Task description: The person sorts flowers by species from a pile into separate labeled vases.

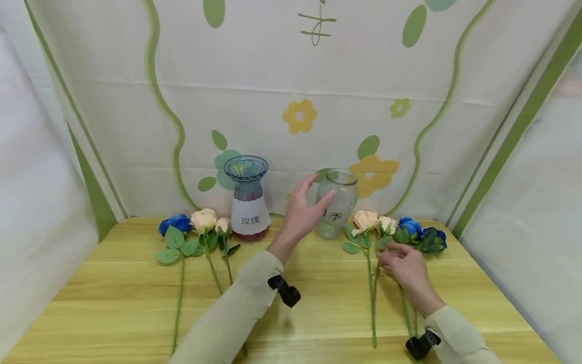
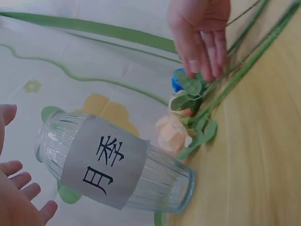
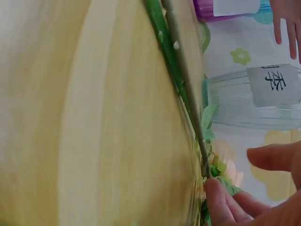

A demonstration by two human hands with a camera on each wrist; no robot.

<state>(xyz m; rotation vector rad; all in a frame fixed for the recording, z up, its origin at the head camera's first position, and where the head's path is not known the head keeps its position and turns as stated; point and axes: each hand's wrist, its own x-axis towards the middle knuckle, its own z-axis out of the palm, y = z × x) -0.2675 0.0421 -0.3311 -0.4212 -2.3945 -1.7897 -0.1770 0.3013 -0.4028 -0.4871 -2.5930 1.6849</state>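
Observation:
A clear glass vase [image 1: 338, 194] with a white paper label bearing black characters stands near the back of the table. My left hand [image 1: 300, 215] is raised beside it with thumb and fingers spread; the left wrist view shows a gap between that hand and the vase's rim. To the vase's right lie a peach rose [image 1: 365, 220], a smaller pale rose [image 1: 387, 224], a blue rose [image 1: 410, 228] and a dark blue rose [image 1: 435, 239]. Over their stems is my right hand [image 1: 406, 268], its fingertips at a stem just below the leaves and its thumb apart.
A blue-to-purple glass vase [image 1: 247, 194] with a labelled white paper band stands left of the clear one. Beside it lie a blue rose [image 1: 175, 224] and two peach roses, one larger [image 1: 203, 220], stems toward me. A printed cloth backdrop [image 1: 254, 60] rises behind the wooden table [image 1: 113, 303].

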